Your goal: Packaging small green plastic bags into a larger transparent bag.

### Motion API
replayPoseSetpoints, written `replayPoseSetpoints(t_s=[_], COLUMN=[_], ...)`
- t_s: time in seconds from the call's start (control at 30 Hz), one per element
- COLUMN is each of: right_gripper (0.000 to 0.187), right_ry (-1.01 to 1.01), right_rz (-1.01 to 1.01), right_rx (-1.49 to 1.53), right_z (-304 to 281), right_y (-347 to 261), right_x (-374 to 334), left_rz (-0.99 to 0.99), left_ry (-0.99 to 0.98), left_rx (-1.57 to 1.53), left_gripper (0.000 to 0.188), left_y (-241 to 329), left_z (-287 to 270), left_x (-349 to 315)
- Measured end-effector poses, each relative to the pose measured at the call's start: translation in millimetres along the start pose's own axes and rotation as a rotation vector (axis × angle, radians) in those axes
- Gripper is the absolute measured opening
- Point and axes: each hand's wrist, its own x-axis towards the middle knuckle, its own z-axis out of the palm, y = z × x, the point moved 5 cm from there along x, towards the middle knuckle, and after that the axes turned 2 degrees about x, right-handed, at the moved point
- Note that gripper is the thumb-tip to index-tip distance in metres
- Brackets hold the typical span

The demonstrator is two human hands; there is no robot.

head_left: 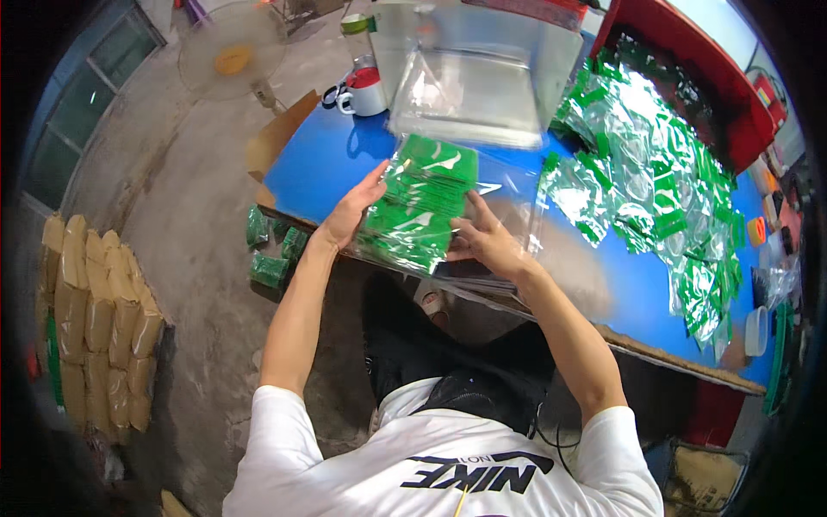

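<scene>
A stack of flat green packets [418,211] lies in a clear plastic bag [508,202] at the table's near edge. My left hand [351,214] grips its left side, thumb and fingers along the bag's edge. On the opposite side, my right hand [491,241] has its fingers bent against the right edge of the packets. Part of the right fingers is hidden behind the bag. Just beyond the stack sits a pile of flat clear bags [469,99].
A blue table [314,164] holds a white mug [366,93] at back left and a large heap of green-and-clear packets [646,172] on the right. Green bundles [271,269] sit below its left end. Brown wrapped packages [99,310] stand stacked on the floor at far left, a fan [233,56] behind.
</scene>
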Motion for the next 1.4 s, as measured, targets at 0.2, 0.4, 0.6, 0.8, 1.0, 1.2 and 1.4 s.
replayPoseSetpoints(t_s=[0.2, 0.4, 0.6, 0.8, 1.0, 1.2, 1.4], right_gripper=[0.096, 0.071, 0.024, 0.019, 0.031, 0.040, 0.063], right_ry=[-0.044, 0.236, 0.439, 0.208, -0.002, -0.136, 0.405], right_rz=[-0.053, -0.438, -0.660, -0.812, -0.715, -0.777, -0.712], right_rx=[-0.066, -0.874, -1.428, -1.452, -1.459, -1.505, -1.604], right_z=[5.4, 1.7, -41.8, -22.8, 2.2, -8.3, -141.5], right_y=[-6.8, -14.8, -25.7, -24.9, -8.0, -9.5, -100.2], right_x=[-9.5, -5.1, -5.8, 0.3, -19.4, -94.5, -129.2], left_rz=[0.068, 0.047, 0.015, -0.030, -0.128, 0.105, 0.312], left_ry=[-0.034, -0.135, -0.179, -0.312, -0.556, -0.197, -0.113], left_rx=[0.276, 0.515, 0.777, 0.732, 0.995, 1.536, 1.652], left_gripper=[0.118, 0.120, 0.118, 0.121, 0.128, 0.097, 0.083], left_y=[19.5, 26.3, 32.8, 36.4, 41.5, 57.9, 2.1], left_z=[10.1, 15.8, 19.2, 11.7, 15.7, 68.0, 107.0], left_x=[-5.1, -4.9, 6.9, 18.3, 57.8, 59.8, 41.0])
